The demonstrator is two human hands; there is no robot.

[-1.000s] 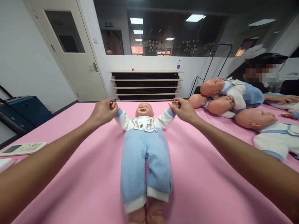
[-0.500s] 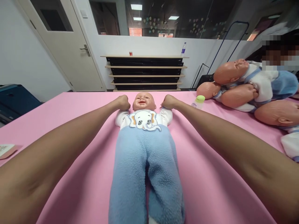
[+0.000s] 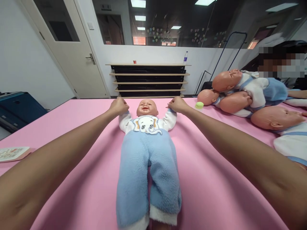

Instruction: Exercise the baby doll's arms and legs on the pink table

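Note:
A baby doll [image 3: 148,150] in a white and blue fleece outfit with an elephant on the chest lies on its back on the pink tabletop [image 3: 201,191]. Its head points away from me and its arms are raised beside the head. My left hand [image 3: 119,106] is closed around the doll's hand on the left side of the picture. On the other side, my right hand [image 3: 177,105] grips the doll's other hand, fingers curled at the cuff. The doll's hands are mostly hidden in my fingers.
Several more baby dolls [image 3: 240,99] are heaped at the right, near a person. A lime-green cap [image 3: 199,104] shows beside them. A printed box or booklet [image 3: 14,154] lies at the left. Beyond the table stand a stack of boards [image 3: 148,74] and a blue suitcase [image 3: 21,108].
Both of my hands have moved slightly up and outward, stretching the doll's arms further past its head. My view has tilted up and drawn back a little, showing the trouser cuffs.

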